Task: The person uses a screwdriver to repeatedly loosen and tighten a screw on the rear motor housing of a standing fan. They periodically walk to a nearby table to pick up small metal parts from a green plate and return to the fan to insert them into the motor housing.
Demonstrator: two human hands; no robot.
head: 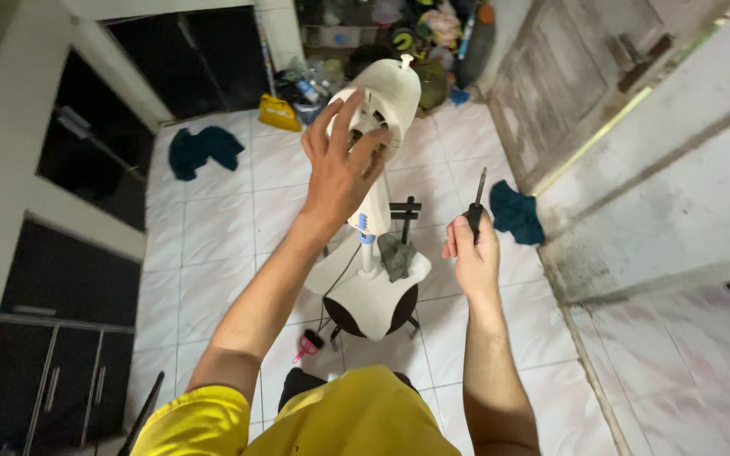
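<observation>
A white stand fan motor housing sits atop a slim pole that rises from a white base resting on a black stool. My left hand wraps around the back of the housing, fingers spread over its vents. My right hand is to the right of the pole, closed on a black-handled screwdriver whose shaft points up. A grey rag lies on the base. A black bracket part stands behind the pole.
White tiled floor all around. Dark teal cloths lie at the left back and beside the wall on the right. A yellow bag, bottles and clutter fill the far end. Dark cabinets line the left; a small pink bottle lies near the stool.
</observation>
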